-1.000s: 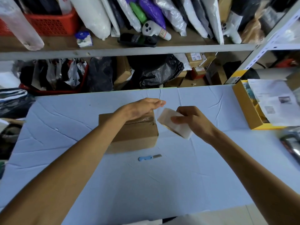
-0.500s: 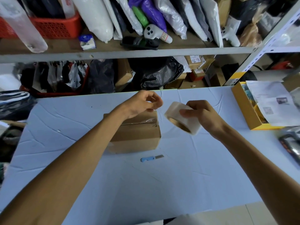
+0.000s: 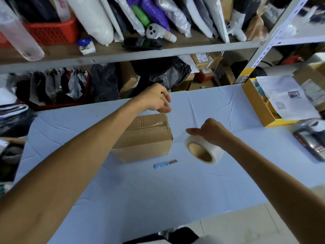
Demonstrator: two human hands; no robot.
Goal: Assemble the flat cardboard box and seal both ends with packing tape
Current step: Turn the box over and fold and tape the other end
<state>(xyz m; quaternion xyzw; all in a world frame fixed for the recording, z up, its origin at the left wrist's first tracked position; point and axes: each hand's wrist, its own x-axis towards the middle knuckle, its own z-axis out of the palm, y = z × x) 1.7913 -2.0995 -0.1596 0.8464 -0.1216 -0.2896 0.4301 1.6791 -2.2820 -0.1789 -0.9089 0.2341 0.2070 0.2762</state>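
Now, counted:
Hands: two, both bare, both above the table [image 3: 228,106].
Boxes in work: one cardboard box [image 3: 147,138].
Tape rolls: one packing tape roll [image 3: 204,150].
Knives: one small knife [image 3: 165,164] with a blue handle.
Other boxes on the table: one yellow box [image 3: 260,106], with printed papers on top.
Cardboard box, place: it stands on the blue cloth of the table, nearer to the far edge than to the near edge, a little left of the middle.
Cardboard box, look: brown, closed, folded into shape; a strip of clear tape runs along the top seam and shines near the right end. The left part is hidden by the forearm.
Left hand [image 3: 154,100]: over the far right corner of the box, fingers curled and pinched together on the free end of the clear tape, which is hard to see.
Right hand [image 3: 211,132]: to the right of the box, fingers closed around the top of the tape roll; the roll is in the air, tilted, and its brown core faces the camera.
Tape between the hands: a thin clear band, only faintly visible.
Knife, place: flat on the cloth, just in front of the near right corner of the box, not touching it.
Yellow box, place: at the right edge of the table, well apart from the cardboard box.
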